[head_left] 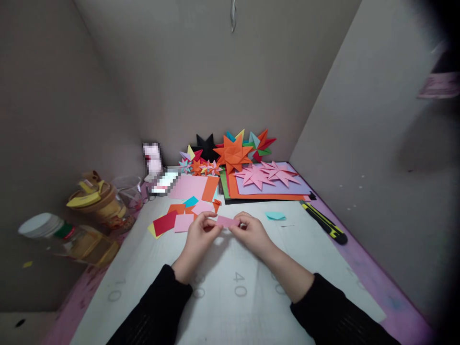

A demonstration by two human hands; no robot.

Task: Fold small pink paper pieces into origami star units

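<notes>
A small piece of pink paper [227, 221] is held level between my two hands, a little above the white mat [230, 306]. My left hand [204, 235] pinches its left end between thumb and fingers. At the right end, my right hand [251, 235] grips it the same way. Whether the paper is creased is too small to tell. Just beyond my left hand lie loose paper rectangles, among them a red one [165, 224] and a pink one [183, 223]. To the right of my right hand rests a folded light-blue paper piece [275, 216].
A yellow-and-black utility knife [325, 223] lies at the mat's right edge. Folded paper stars, one large and orange [234, 152], stand at the back beside stacked coloured sheets [266, 195]. At left are a lidded cup [100, 201], a bottle [72, 237] and a blurred-out phone [165, 182].
</notes>
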